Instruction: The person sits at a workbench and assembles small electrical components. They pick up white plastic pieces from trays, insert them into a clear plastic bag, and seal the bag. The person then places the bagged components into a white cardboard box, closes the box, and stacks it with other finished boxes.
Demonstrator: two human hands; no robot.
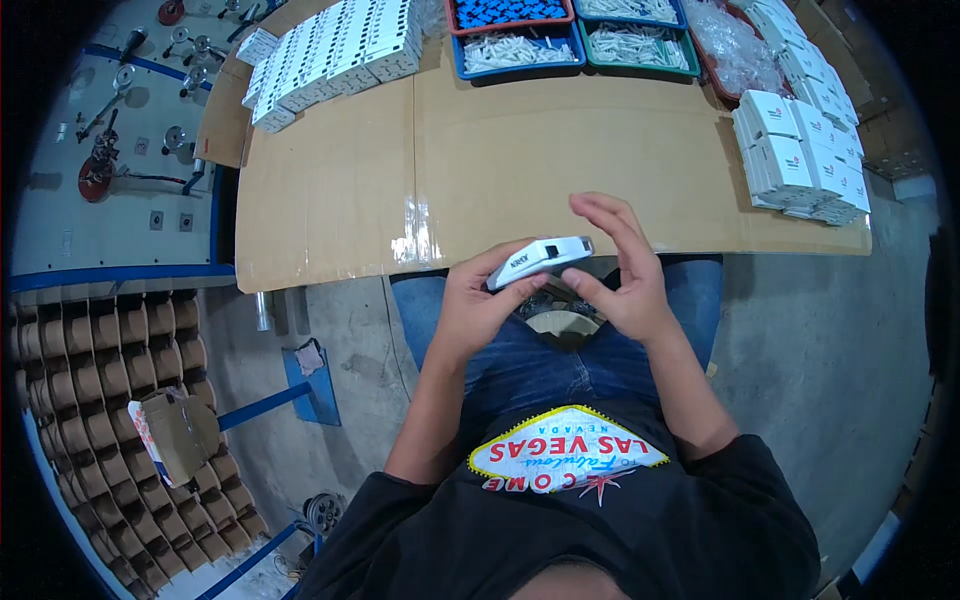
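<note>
In front of my lap, near the table's front edge, my left hand (482, 300) grips a small flat white case (540, 260). The case is tilted. It has dark print along its side and a dark square opening close to its right end. My right hand (632, 285) is open at the case's right end, its fingers raised and spread. The right thumb is near the lower right corner of the case; whether it touches I cannot tell. My left palm and part of the case's underside are hidden.
A cardboard-covered table (500, 170) lies ahead. White cases (335, 55) stand in rows at far left; white square pieces (800, 150) are stacked at right. Behind are a blue tray (520, 75) and a green tray (640, 70) of white parts. Left is a partitioned rack (110, 380).
</note>
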